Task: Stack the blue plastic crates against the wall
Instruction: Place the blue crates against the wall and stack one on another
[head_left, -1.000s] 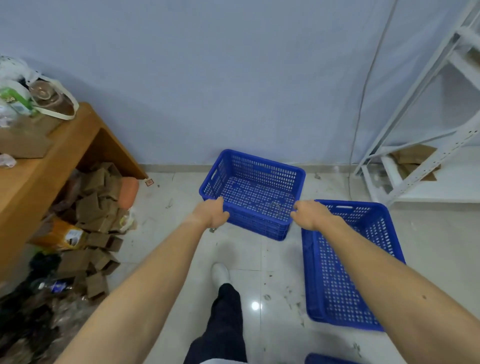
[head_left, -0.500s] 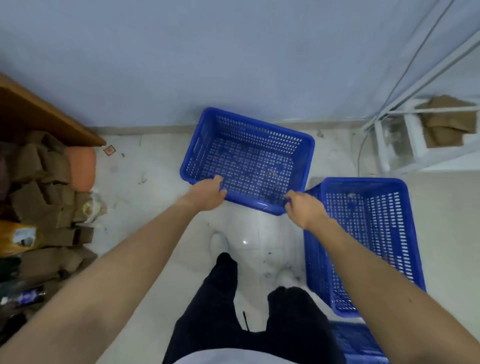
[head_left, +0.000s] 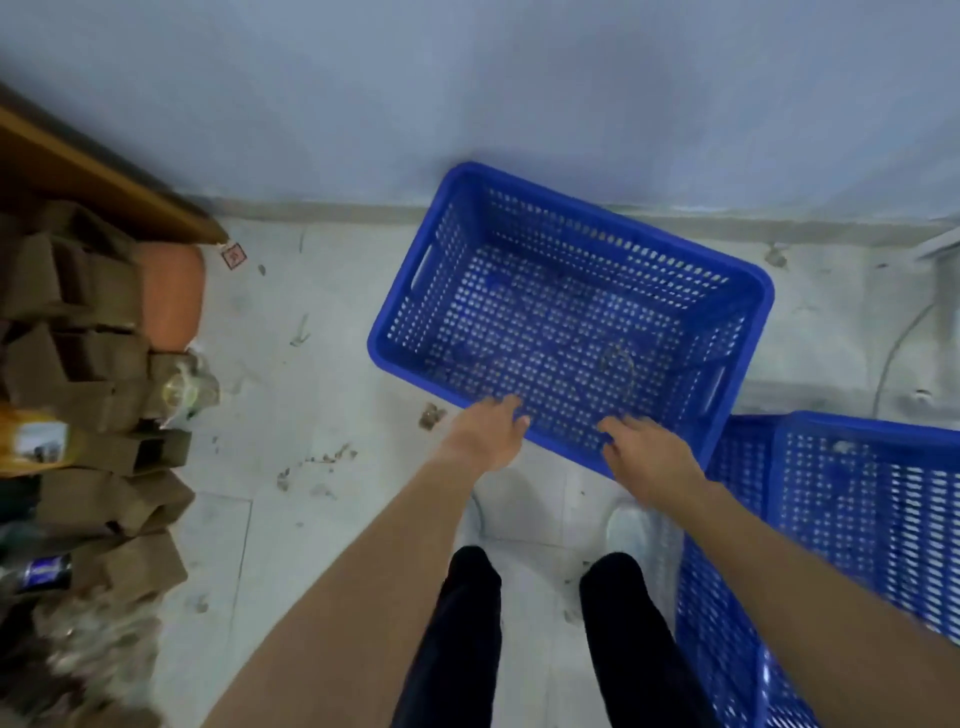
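**Crate at the wall, both hands on its near rim**

Crate (head_left: 566, 317) of blue perforated plastic sits on the pale floor (head_left: 322, 395) just ahead of the fingertips, turned at a slant, its far corner close to the wall (head_left: 467, 93); whether it touches the skirting I cannot tell. The left hand (head_left: 485, 434) rests on the near long rim, fingers (head_left: 511, 410) curled over the edge into the inside. The right hand (head_left: 644, 449) lies on the same rim further toward the crate's right end, fingers (head_left: 613, 431) bent and spread on the top edge. Both look to be holding or pressing the rim rather than hanging free, though how firmly they clamp is not clear from above.

A second blue crate (head_left: 852, 499) stands just outside the right wrist, close beside the first one's near right corner, and a further crate wall (head_left: 717, 623) shows below the right forearm. Well outside the left hand lie cardboard scraps (head_left: 88, 364) and a wooden table edge (head_left: 98, 176).

Handling, as a judgement: the crate is empty and mesh-walled, so it should be light and fairly stiff, with some flex along the long rim. The smooth plastic may slip under a one-sided pinch. Better holds are the slotted handle openings in the short ends, one beyond the left fingertips and one just past the right fingertips, which would let it be squared to the wall and the others lifted onto it evenly.
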